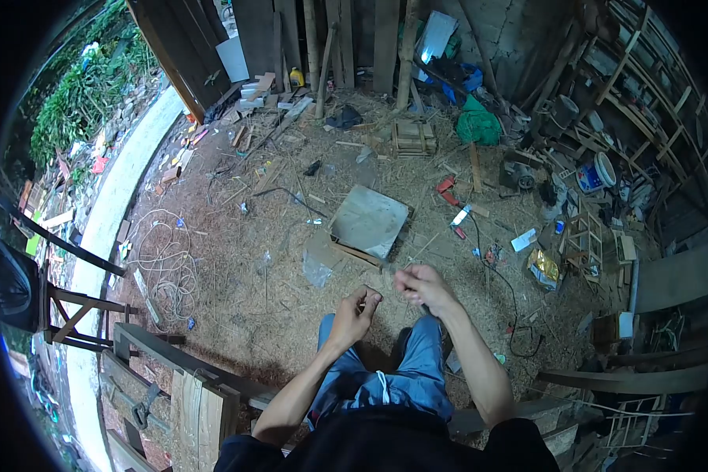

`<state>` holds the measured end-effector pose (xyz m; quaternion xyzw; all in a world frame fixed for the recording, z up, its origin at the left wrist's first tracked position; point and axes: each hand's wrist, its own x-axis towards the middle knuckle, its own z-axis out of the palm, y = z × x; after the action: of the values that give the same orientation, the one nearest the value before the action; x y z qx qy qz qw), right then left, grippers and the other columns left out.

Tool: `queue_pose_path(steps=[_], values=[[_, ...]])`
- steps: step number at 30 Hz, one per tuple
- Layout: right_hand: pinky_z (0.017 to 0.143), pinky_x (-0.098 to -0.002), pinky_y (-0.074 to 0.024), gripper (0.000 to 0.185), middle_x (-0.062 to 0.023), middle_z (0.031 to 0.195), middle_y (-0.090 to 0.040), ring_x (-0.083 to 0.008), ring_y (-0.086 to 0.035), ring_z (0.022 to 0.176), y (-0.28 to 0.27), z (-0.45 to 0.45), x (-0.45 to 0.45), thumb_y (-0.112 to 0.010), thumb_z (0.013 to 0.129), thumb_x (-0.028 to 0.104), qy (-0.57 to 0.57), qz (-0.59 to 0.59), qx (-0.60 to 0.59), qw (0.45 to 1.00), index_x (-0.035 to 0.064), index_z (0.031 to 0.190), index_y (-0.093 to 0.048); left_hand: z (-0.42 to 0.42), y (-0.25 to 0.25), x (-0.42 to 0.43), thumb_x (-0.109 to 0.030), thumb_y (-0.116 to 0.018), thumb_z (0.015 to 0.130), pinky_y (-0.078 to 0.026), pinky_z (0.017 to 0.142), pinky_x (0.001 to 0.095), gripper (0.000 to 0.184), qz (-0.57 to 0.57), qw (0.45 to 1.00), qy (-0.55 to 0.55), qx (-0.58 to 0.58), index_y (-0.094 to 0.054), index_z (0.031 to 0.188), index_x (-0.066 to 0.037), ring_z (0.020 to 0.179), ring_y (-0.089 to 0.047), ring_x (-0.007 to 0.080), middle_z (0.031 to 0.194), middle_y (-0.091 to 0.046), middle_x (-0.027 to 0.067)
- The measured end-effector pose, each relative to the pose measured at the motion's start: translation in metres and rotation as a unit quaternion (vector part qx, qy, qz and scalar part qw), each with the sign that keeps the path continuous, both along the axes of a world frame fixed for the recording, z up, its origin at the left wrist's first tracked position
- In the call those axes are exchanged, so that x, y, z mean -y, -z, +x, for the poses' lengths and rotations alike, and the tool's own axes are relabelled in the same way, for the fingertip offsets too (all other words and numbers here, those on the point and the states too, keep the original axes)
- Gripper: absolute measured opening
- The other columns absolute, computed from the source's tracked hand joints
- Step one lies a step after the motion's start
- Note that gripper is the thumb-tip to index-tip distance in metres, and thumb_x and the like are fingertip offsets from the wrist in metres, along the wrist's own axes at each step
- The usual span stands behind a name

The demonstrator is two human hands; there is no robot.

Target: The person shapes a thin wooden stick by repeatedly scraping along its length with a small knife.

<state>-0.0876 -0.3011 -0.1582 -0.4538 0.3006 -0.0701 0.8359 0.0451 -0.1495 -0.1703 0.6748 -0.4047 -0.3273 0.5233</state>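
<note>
My left hand (355, 316) is above my left knee, its fingers curled and pressed together; whatever it may hold is too small to make out. To its right, my right hand (423, 286) is closed around a thin tool (388, 267), whose tip points up and left. The two hands are apart. Just beyond them a square board-topped box (370, 221) lies on the littered floor. I am seated, with blue trousers (393, 384) under my hands.
A red power tool (447, 191) lies right of the box, and a black cord (502, 277) runs beside my right arm. Coiled rope (167, 263) is at the left. Wooden frames (586, 240) stand at the right, a wooden stack (414, 139) beyond the box.
</note>
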Motion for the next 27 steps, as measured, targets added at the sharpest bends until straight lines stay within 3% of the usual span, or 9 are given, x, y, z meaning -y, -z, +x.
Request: queue_pose_path(steps=[3,10,15,18,19,21,23,26,27], values=[[0.038,-0.017,-0.026,0.018,0.0019,0.067,-0.049,-0.0016,-0.036,0.046,-0.003,-0.018,0.018,-0.057,0.091,0.02,0.08,-0.024,-0.018,0.996,0.0037,0.084,-0.054,0.0,-0.003,-0.014,-0.017,-0.055,0.091,-0.037,0.053,0.0274,0.018,0.032,0.999,0.024,0.009,-0.059,0.086,0.0,0.058,-0.045,0.0081,0.063,-0.054,0.0051],[0.038,-0.0173,-0.0239,0.02,0.0034,0.065,-0.048,-0.0016,-0.035,0.044,-0.002,-0.048,0.034,-0.056,0.091,0.021,0.082,-0.023,0.003,0.996,0.0046,0.081,-0.054,-0.009,-0.011,-0.028,-0.02,-0.055,0.092,-0.038,0.054,0.0244,0.019,0.067,0.996,0.046,0.022,-0.06,0.09,-0.002,0.06,-0.047,0.0063,0.066,-0.054,-0.0005],[0.036,-0.0176,-0.0242,0.018,0.0052,0.065,-0.047,-0.0006,-0.033,0.043,0.012,-0.083,0.073,-0.056,0.091,0.023,0.293,-0.076,0.002,0.953,0.0061,0.086,-0.056,-0.002,-0.005,-0.039,-0.019,-0.055,0.092,-0.035,0.05,0.0255,0.018,0.012,1.0,0.023,-0.018,-0.059,0.087,-0.001,0.055,-0.042,0.0067,0.062,-0.05,-0.0009],[0.036,-0.0173,-0.0242,0.023,0.0049,0.062,-0.045,-0.0009,-0.032,0.043,-0.011,-0.094,0.06,-0.053,0.092,0.028,0.31,-0.12,-0.001,0.943,0.0061,0.086,-0.056,0.015,0.02,-0.038,-0.024,-0.053,0.093,-0.03,0.048,0.0216,0.018,0.032,0.992,-0.014,-0.125,-0.057,0.091,-0.007,0.054,-0.037,0.0042,0.059,-0.04,-0.0058],[0.038,-0.0185,-0.026,0.027,0.0051,0.059,-0.043,-0.0012,-0.034,0.045,-0.021,-0.09,0.043,-0.048,0.094,0.03,0.272,-0.129,-0.011,0.953,0.0066,0.085,-0.056,0.016,0.01,-0.034,-0.024,-0.053,0.093,-0.027,0.047,0.021,0.016,0.053,0.978,-0.002,-0.203,-0.056,0.092,-0.009,0.054,-0.034,0.0035,0.062,-0.038,-0.0069],[0.042,-0.0198,-0.0306,0.03,0.0043,0.058,-0.044,-0.0025,-0.038,0.048,-0.002,-0.077,0.016,-0.043,0.097,0.03,0.193,-0.204,-0.045,0.959,0.006,0.086,-0.057,0.013,0.009,-0.02,-0.024,-0.053,0.093,-0.027,0.047,0.0209,0.016,0.063,0.973,0.001,-0.224,-0.056,0.092,-0.009,0.055,-0.035,0.0038,0.064,-0.039,-0.0066],[0.046,-0.0207,-0.0342,0.026,0.0023,0.063,-0.05,-0.0036,-0.041,0.051,0.011,-0.061,-0.01,-0.044,0.096,0.024,0.139,-0.301,-0.027,0.943,0.0038,0.091,-0.06,0.01,0.02,-0.004,-0.024,-0.054,0.092,-0.031,0.05,0.0207,0.016,0.066,0.969,0.019,-0.237,-0.057,0.094,-0.008,0.058,-0.037,0.0046,0.071,-0.044,-0.0052],[0.047,-0.019,-0.0336,0.028,-0.0012,0.072,-0.057,-0.0032,-0.04,0.052,0.018,-0.047,-0.036,-0.049,0.095,0.016,0.18,-0.249,0.038,0.951,0.0029,0.12,-0.049,0.002,0.009,0.003,-0.023,-0.054,0.092,-0.033,0.052,0.0206,0.016,0.094,0.977,0.034,-0.188,-0.057,0.097,-0.008,0.06,-0.04,0.0051,0.072,-0.047,-0.0046],[0.047,-0.019,-0.0336,0.028,-0.0012,0.072,-0.057,-0.0032,-0.04,0.052,0.015,-0.047,-0.04,-0.049,0.095,0.016,0.181,-0.248,0.034,0.951,0.0029,0.12,-0.049,0.002,0.01,0.002,-0.022,-0.054,0.093,-0.033,0.052,0.0211,0.019,0.087,0.986,0.035,-0.139,-0.058,0.103,-0.007,0.059,-0.038,0.0051,0.071,-0.048,-0.0039]])
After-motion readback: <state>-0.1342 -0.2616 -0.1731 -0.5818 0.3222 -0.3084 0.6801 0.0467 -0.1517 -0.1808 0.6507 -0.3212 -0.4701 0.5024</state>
